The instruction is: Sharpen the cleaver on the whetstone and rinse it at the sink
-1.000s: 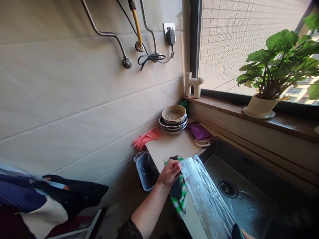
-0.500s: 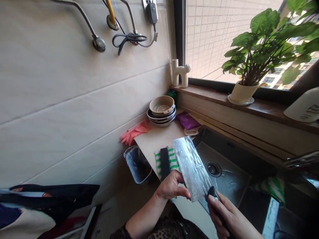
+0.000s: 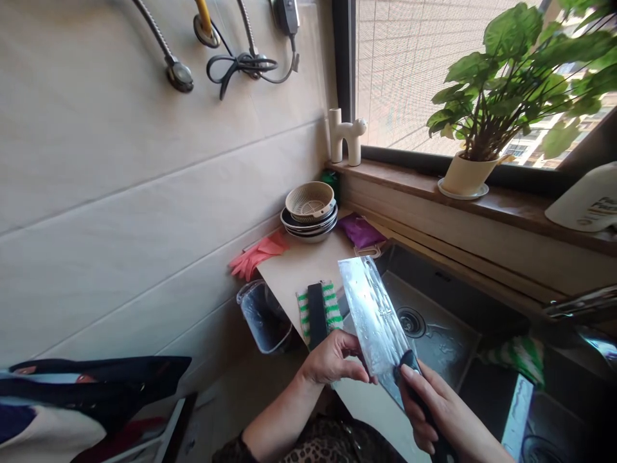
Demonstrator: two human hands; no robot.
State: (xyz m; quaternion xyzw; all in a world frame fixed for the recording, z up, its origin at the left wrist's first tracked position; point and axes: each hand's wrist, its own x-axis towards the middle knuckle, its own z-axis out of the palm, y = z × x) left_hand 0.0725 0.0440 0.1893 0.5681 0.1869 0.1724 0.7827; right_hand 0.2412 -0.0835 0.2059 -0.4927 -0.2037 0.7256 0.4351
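Over the sink (image 3: 424, 276), right grip (image 3: 443, 405) closed on a cleaver (image 3: 373, 315), striped scrubber (image 3: 331, 315) beside.

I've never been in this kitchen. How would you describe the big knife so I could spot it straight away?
Find the window, then the steel sink beneath it. At the sink's near edge, the person's right hand holds up a cleaver. Its wide, shiny, wet-looking rectangular blade and black handle set it apart from the round dishes and striped cloth nearby.
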